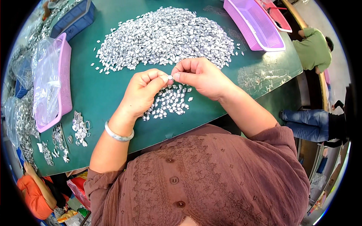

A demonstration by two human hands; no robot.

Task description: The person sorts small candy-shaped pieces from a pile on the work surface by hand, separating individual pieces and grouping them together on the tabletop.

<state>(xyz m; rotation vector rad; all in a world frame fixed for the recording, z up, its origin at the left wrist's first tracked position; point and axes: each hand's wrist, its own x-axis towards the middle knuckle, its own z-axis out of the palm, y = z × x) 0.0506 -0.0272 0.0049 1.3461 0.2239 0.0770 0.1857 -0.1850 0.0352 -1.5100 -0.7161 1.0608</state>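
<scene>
Over the green table my two hands meet fingertip to fingertip. Between them sits one small round silvery piece. My left hand pinches it from the left with thumb and forefinger. From the right, the thumb and forefinger of my right hand close on the same piece. Just below my hands lies a small spread of similar silvery pieces. Beyond them rises a large heap of small silvery pieces. A pale bangle circles my left wrist.
On the left stand a pink basket with clear plastic bags and a blue crate. Silvery chain-like parts lie near them. A purple basket sits far right. Other people are nearby: an orange top, a green top, blue jeans.
</scene>
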